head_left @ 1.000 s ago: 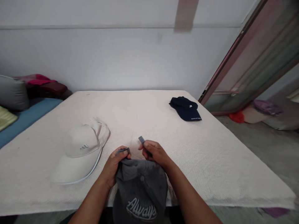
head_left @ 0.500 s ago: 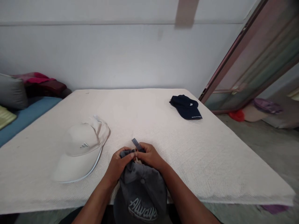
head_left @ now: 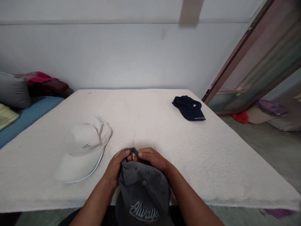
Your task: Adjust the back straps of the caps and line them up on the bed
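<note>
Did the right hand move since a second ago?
Yes. The right hand slid left toward the left hand; the two strap ends now meet at the back of the grey cap, judged against the white cap.

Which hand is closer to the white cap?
Left. The left hand is just right of the white cap, apart from it. The right hand is farther right, both pinching the gray cap's strap.

Left hand (head_left: 117,165) and right hand (head_left: 152,159) meet; fingers pinched.
</note>
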The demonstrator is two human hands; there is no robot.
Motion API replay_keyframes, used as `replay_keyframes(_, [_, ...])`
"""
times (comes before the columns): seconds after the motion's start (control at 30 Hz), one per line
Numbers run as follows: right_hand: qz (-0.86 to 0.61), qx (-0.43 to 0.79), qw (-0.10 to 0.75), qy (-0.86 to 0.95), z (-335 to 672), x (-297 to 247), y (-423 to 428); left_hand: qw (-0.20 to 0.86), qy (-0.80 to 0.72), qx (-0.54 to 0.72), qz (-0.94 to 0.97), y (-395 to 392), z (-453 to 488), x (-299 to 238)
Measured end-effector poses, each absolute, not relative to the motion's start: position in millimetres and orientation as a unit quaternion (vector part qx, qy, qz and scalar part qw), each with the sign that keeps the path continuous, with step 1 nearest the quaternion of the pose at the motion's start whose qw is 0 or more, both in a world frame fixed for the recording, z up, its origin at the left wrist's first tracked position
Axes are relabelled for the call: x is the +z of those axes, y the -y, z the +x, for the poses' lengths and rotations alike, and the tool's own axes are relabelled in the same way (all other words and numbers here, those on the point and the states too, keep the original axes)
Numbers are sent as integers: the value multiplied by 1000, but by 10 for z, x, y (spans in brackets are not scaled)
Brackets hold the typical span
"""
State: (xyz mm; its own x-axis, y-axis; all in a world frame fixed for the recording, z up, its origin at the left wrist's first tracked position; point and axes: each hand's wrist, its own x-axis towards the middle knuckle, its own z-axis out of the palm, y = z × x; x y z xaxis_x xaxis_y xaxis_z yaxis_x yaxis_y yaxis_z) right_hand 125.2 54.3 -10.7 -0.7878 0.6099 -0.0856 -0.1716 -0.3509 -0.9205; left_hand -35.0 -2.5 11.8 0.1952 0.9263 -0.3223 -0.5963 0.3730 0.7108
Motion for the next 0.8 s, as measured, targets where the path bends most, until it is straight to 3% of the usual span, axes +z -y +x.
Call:
replay_keyframes(0.33, [-252,740,275,559,1256,-109,-552,701,-449,508,220,52,-354,138])
replay_keyframes(0.5, [-263,752,314,516,1248,-140,-547,690,-472,503,221,53,-356,99])
replay_keyframes(0.8, [-248,786,301,479,1226,-186,-530,680,-482,496,243,58,-346,115])
